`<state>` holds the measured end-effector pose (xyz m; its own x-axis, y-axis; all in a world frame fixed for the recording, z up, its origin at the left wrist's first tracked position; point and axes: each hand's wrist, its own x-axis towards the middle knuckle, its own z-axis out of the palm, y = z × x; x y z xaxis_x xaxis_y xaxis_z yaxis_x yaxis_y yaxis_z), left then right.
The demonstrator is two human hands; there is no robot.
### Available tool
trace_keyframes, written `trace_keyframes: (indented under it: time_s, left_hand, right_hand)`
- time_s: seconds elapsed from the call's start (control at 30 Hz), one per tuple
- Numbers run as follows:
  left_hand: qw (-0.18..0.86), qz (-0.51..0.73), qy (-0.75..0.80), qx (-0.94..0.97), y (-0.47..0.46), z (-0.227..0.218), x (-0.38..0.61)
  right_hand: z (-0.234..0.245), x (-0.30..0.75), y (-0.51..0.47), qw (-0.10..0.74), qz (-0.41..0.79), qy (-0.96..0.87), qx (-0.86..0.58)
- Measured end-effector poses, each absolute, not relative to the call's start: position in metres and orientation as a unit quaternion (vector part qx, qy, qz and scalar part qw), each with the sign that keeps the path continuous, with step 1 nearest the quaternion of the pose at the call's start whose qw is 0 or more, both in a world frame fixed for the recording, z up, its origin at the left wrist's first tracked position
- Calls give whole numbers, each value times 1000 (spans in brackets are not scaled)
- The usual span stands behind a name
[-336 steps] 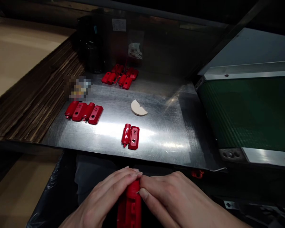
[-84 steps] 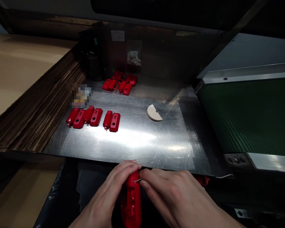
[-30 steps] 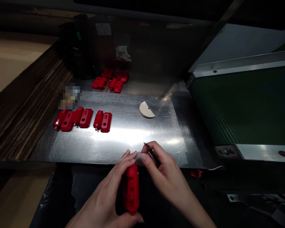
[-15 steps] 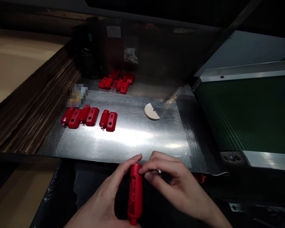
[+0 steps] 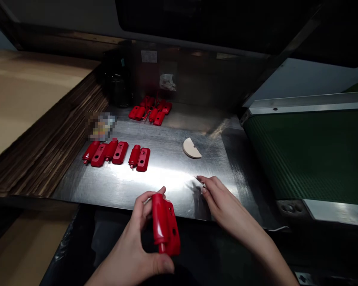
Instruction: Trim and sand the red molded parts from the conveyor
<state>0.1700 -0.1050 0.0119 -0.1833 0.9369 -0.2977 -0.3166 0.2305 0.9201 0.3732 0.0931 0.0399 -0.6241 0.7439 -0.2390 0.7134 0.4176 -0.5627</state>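
Note:
My left hand (image 5: 139,238) is closed around a red plastic part (image 5: 160,220), a cylinder joined side by side to a flat plate with holes. It is held over the table's front edge, with the thumb under its lower end. My right hand (image 5: 219,198) pinches a thin, pointed metal tool (image 5: 200,181) low over the metal table; most of the tool is hidden by the fingers, so its exact kind cannot be made out. Similar red parts (image 5: 119,153) lie in a row at the left of the table. Further back sits a cluster of red pieces (image 5: 159,118).
A pale half-round disc (image 5: 192,149) lies mid-table. Stacked brown cardboard sheets (image 5: 47,131) border the left side. At the right is a green conveyor belt (image 5: 310,155) with a metal frame. A dark bottle-like object (image 5: 119,85) stands at the back beside a blurred packet (image 5: 101,126).
My right hand has moved away from the red part, forward and right over the table, with the tool. My left hand has turned the part so its smooth cylinder and plate show.

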Motion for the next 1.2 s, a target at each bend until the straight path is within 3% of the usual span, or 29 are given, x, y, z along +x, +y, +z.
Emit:
trace_keyframes:
  time_s: [0.17, 0.47, 0.67, 0.87, 1.2]
  left_hand:
    - [578, 725, 350, 131, -95, 10, 167]
    - [539, 777, 309, 106, -69, 12, 166]
    - [480, 811, 326, 78, -68, -1, 163]
    - [467, 802, 362, 87, -60, -4, 161]
    - [416, 776, 438, 179, -59, 2, 163]
  right_hand:
    - [22, 365, 119, 19, 212, -860, -464]
    - [28, 266, 194, 0, 135, -818, -559]
    - [55, 272, 146, 32, 219, -825, -520]
    - [74, 299, 41, 90, 454, -798, -387]
    - [61, 287, 24, 133, 403, -813, -399]
